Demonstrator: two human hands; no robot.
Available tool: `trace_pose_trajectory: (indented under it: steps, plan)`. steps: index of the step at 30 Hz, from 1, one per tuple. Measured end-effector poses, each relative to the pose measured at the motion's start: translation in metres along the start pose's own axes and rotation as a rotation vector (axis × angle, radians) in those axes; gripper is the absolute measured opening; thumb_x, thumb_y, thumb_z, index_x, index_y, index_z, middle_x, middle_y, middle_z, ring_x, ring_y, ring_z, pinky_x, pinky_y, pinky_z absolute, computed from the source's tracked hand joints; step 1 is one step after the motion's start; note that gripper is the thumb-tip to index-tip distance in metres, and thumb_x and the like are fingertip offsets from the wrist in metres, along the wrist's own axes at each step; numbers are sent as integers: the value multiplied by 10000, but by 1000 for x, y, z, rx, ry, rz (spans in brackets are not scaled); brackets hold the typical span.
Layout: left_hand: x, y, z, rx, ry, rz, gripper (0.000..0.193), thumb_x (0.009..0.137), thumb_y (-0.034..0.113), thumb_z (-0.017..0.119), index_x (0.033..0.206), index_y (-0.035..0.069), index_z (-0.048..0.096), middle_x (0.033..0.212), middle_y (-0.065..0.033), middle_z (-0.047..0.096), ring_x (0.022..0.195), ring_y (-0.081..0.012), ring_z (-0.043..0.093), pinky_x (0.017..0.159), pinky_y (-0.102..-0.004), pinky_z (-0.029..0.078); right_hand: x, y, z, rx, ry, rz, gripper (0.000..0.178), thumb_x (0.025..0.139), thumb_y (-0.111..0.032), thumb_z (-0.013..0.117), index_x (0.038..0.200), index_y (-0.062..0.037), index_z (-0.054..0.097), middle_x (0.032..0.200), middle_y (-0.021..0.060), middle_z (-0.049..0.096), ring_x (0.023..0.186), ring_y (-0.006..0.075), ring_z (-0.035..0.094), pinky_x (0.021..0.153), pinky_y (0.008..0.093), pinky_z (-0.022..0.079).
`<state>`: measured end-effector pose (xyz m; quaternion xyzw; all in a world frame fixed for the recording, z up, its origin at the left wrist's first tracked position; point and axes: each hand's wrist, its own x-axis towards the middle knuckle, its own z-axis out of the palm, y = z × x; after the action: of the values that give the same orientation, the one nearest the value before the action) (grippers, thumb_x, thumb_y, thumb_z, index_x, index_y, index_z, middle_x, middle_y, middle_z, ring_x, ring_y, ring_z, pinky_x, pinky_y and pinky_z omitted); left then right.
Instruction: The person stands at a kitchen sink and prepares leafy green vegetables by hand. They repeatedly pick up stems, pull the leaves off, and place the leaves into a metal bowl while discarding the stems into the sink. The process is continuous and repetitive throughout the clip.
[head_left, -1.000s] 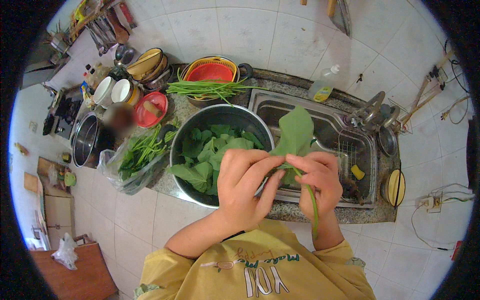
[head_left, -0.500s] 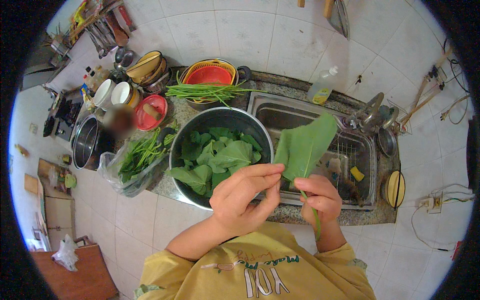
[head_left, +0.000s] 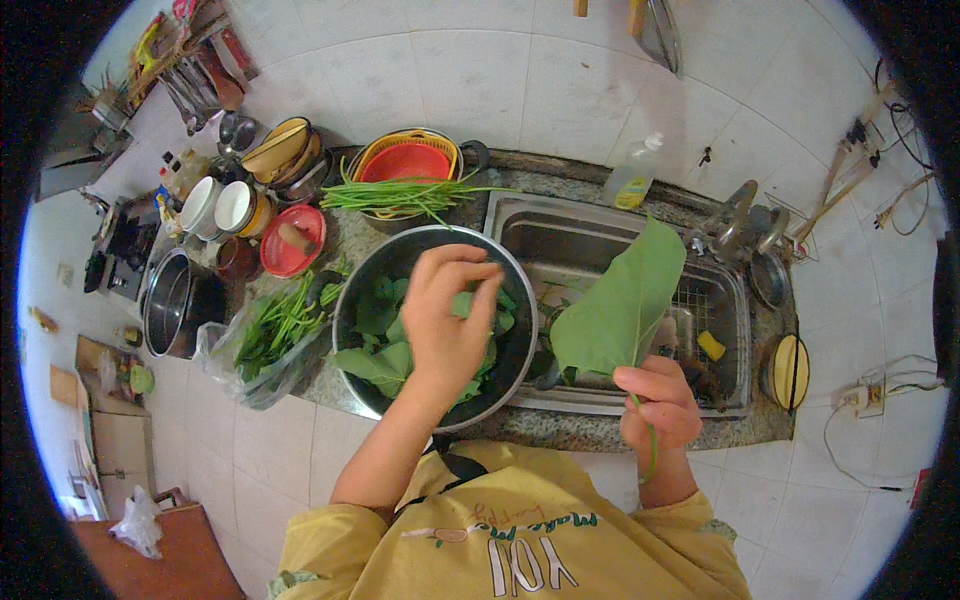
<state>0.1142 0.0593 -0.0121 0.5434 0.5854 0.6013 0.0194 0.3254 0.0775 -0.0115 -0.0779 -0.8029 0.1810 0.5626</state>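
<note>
In my right hand point(head_left: 662, 402), a large broad green leaf point(head_left: 622, 305) stands upright, its stalk pinched between thumb and fingers and its tail hanging below. The leaf covers part of the sink. My left hand point(head_left: 448, 318) is over the round metal pot point(head_left: 520, 385), fingers curled and fingertips drawn to the thumb. Whether anything tiny sits in that pinch cannot be made out. Loose green leaves point(head_left: 375, 368) fill the pot beneath, partly hidden by this hand.
A steel sink point(head_left: 560, 205) with a yellow sponge point(head_left: 711, 346) lies right of the pot. Long green stems point(head_left: 405, 195) rest across a red and yellow basket stack point(head_left: 405, 160). Left are a plastic bag point(head_left: 265, 370) of greens, a red dish point(head_left: 293, 240) and a dark pot point(head_left: 175, 310).
My left hand has left the leaf and moved left and up over the pot. The right hand keeps the stalk, now slightly farther right, and the leaf has turned to show more of its face.
</note>
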Motion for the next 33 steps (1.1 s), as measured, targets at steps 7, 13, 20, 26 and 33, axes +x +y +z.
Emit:
trace_pose_trajectory:
  steps: [7, 13, 20, 26, 33]
  plan:
    - [-17, -16, 62, -528, -973, -83, 677, 766, 107, 564, 1347, 81, 218, 1362, -184, 252, 1263, -322, 244, 1026, -370, 213, 0, -11, -14, 89, -133, 128, 341, 618, 40, 630, 852, -110, 432, 1038, 125, 584, 880, 277, 531, 738, 367, 464]
    - [-11, -7, 60, -939, -831, -241, 807, 749, -31, 561, 1382, 131, 85, 1304, -153, 349, 1185, -229, 380, 974, -335, 305, -6, 0, -2, 197, 191, 156, 233, 754, -56, 605, 847, -107, 397, 867, 131, 624, 716, 241, 566, 681, 380, 449]
    - [7, 19, 25, -1234, -417, -463, 637, 763, -55, 560, 1322, 68, 280, 1101, -102, 516, 1001, -169, 517, 843, -286, 421, -1, 2, 6, 495, 430, 419, 281, 781, -218, 628, 854, -130, 371, 724, 107, 595, 624, 213, 543, 713, 386, 392]
    - [6, 8, 5, -916, -379, -283, 213, 765, -72, 549, 973, -27, 561, 966, -76, 547, 918, -152, 547, 793, -257, 446, 5, 5, 11, 547, 506, 514, 317, 763, -275, 647, 842, -138, 372, 679, 97, 575, 635, 215, 527, 690, 365, 362]
    - [3, 16, -6, -927, -316, -279, 305, 769, -83, 531, 1065, -21, 499, 1027, -75, 526, 975, -151, 524, 854, -290, 440, 7, 4, 14, 556, 430, 460, 315, 762, -266, 652, 835, -146, 371, 656, 84, 565, 602, 195, 510, 668, 376, 349]
